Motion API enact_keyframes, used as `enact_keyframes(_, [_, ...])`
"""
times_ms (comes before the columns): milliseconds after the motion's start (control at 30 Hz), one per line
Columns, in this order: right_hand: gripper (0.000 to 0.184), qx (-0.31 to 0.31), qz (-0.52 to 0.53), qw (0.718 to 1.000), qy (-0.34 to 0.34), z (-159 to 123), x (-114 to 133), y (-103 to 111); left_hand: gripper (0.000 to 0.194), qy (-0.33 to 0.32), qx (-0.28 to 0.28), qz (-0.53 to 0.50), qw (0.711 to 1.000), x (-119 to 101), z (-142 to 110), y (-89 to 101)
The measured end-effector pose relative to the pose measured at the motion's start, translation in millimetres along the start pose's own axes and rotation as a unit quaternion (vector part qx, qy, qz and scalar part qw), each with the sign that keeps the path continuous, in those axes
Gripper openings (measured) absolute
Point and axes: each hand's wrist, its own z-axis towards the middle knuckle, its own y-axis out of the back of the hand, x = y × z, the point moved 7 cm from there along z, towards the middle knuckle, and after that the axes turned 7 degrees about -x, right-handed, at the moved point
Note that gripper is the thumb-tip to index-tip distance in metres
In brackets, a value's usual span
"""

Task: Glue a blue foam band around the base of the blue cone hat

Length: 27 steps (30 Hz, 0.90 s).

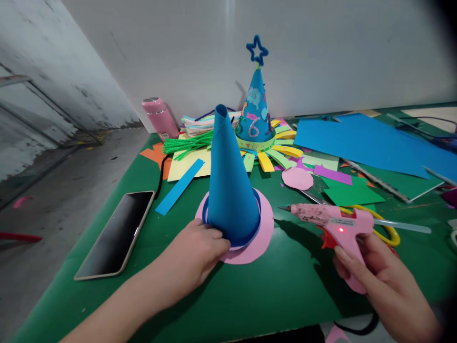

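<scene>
A blue paper cone stands upright on a round pink paper brim, with a blue paper band around its base. My left hand is closed on the near left edge of the band, its fingertips hidden against the cone. On the right, my right hand grips a pink hot glue gun by the handle. Its nozzle points left towards the brim but is apart from it. The glue gun has a lit red light, and a clear glue stick juts out of its back.
A decorated blue party hat with a star stands behind the cone. Left are a phone, a blue paper strip, green pipe cleaners and a pink bottle. Blue sheets and yellow-handled scissors lie right.
</scene>
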Motion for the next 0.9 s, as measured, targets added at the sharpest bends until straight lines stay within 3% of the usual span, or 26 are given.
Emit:
enact_keyframes(167, [0.036, -0.005, 0.019, 1.000, -0.010, 0.5, -1.3, -5.7, 0.021, 0.053, -0.002, 0.014, 0.999, 1.8, -10.6, 9.5])
enact_keyframes(300, [0.039, -0.021, 0.035, 0.999, -0.018, 1.2, -0.3, -6.9, 0.024, 0.071, -0.027, 0.021, 0.997, -5.7, -5.8, 1.1])
enact_keyframes(467, [0.031, 0.006, 0.026, 1.000, -0.006, 1.7, 4.6, -6.8, 0.025, 0.055, -0.058, 0.021, 0.997, -4.7, 0.1, -13.0])
enact_keyframes(667, [0.034, 0.001, 0.022, 1.000, -0.014, 3.1, 4.2, -8.3, 0.024, 0.031, -0.092, 0.032, 0.995, -3.6, 0.0, -14.4])
enact_keyframes(900, [0.032, -0.036, 0.062, 0.997, -0.015, -6.3, 15.5, -13.8, 0.021, 0.033, -0.056, 0.040, 0.997, -3.9, 2.5, -9.7])
